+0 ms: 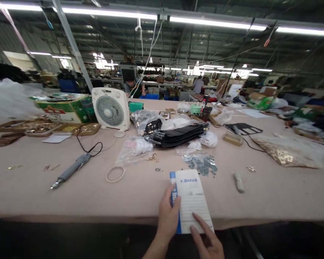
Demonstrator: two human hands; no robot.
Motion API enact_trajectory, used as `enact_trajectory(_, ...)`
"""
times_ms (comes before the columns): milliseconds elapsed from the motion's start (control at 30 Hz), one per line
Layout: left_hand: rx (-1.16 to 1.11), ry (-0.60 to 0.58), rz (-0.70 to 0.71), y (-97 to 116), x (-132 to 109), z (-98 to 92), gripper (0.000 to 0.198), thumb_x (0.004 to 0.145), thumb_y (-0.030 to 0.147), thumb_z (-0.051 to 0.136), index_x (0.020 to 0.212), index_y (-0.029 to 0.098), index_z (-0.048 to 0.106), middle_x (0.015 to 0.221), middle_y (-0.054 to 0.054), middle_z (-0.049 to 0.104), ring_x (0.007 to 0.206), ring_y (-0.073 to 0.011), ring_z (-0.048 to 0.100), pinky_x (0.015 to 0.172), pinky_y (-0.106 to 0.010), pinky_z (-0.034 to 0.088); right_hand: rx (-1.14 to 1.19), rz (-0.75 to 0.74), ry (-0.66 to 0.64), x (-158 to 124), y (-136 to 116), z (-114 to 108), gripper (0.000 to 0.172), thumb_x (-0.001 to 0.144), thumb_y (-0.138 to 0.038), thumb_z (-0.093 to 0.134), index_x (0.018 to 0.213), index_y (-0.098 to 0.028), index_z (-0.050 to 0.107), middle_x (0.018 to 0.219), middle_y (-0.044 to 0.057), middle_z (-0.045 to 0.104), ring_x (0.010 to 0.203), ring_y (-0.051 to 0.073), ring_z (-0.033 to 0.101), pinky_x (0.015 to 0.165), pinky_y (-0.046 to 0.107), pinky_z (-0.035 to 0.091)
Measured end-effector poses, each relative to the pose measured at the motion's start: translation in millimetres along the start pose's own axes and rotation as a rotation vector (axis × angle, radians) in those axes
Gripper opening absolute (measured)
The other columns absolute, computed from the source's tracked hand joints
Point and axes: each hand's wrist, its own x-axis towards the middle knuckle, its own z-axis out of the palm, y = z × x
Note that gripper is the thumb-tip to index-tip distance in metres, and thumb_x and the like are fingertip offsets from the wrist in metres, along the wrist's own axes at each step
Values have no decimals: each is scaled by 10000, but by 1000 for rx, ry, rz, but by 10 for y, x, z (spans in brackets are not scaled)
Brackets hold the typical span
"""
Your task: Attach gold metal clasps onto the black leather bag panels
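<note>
1. Fingers point(167, 195) of the bare left hand point(167, 216) grip the blue-spined, white, flat rectangular paper booklet point(193, 199), thumb against its cover.
2. Bare right hand point(209, 239): fingers loosely spread, tips over the booklet's lower cover.
3. Just beyond the booklet: small silvery-grey pieces point(202, 165), then stacked flat black strips point(180, 135).
4. Left of it: smooth cream ring point(107, 175), grey cylindrical power screwdriver point(73, 169).

There is room to pass along the front of the counter point(135, 201) between the grey electric screwdriver point(73, 170) and the white-and-blue booklet point(191, 198); farther back, the fan point(110, 109) and black stack point(178, 136) block reaching.
</note>
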Motion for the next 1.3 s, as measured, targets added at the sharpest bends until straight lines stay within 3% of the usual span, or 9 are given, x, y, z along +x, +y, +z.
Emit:
enact_trajectory(167,387,-59,63,-29,33,-296,581,942,385,589,1474,154,552,1646,-162,400,1544,-331,341,1284,-529,256,36,75,-136,358,-35,9,680,844,-647,686,1336,-178,689,1340,137,712,1227,344,682,1007,419,597)
enact_trajectory(300,735,-391,162,62,-72,-404,1159,639,594,894,1593,170,392,1741,-179,51,1600,-444,47,1270,-651,189,12,159,-169,566,16,-19,699,819,-646,708,1320,-160,694,1253,149,752,1128,345,728,946,426,617)
enact_trajectory(467,817,-469,180,38,-93,-464,1247,613,530,944,1621,151,315,1696,-225,251,1574,-422,197,1265,-621,264,-32,130,-181,688,9,-61,664,898,-717,541,1215,-180,769,1293,122,739,1260,339,652,1093,442,521)
enact_trajectory(633,704,-455,195,97,8,-546,1050,739,470,863,1607,169,357,1657,-170,376,1539,-363,314,1269,-551,307,-4,116,-265,859,-27,-99,666,841,-702,632,1234,-178,751,1255,123,754,1198,338,682,949,409,605)
enact_trajectory(800,502,-239,91,110,-115,-582,423,993,401,538,1331,182,669,1318,-131,716,1306,-310,617,1178,-466,443,35,194,-226,963,49,-150,750,730,-633,776,1293,-143,700,1144,148,766,959,329,739,599,347,628)
enact_trajectory(933,428,92,12,-11,-258,-642,484,981,451,578,1360,155,627,1335,-152,701,1273,-331,642,1131,-458,490,1,207,-267,1065,163,-367,714,747,-605,774,1291,-149,698,1121,124,767,886,286,726,563,316,589)
enact_trajectory(1067,622,500,355,-12,-263,-716,736,930,277,663,1590,292,336,1640,-113,403,1509,-345,388,1254,-563,322,-195,27,-241,1163,180,-513,574,823,-596,697,1205,-169,732,1123,125,745,938,291,703,683,372,592)
enact_trajectory(1167,776,151,637,74,-272,-614,503,977,162,561,1434,372,546,1496,-36,586,1462,-281,454,1242,-513,369,-383,-275,-125,1247,67,-354,426,896,-551,626,1119,-210,751,1165,122,706,1050,287,661,880,422,568)
enact_trajectory(1300,833,-457,537,78,-367,-264,542,953,314,659,1477,263,531,1591,-100,496,1488,-329,422,1228,-521,402,-462,-394,-225,1404,-81,147,424,963,-517,556,1219,-206,689,1146,112,682,937,237,658,837,386,562)
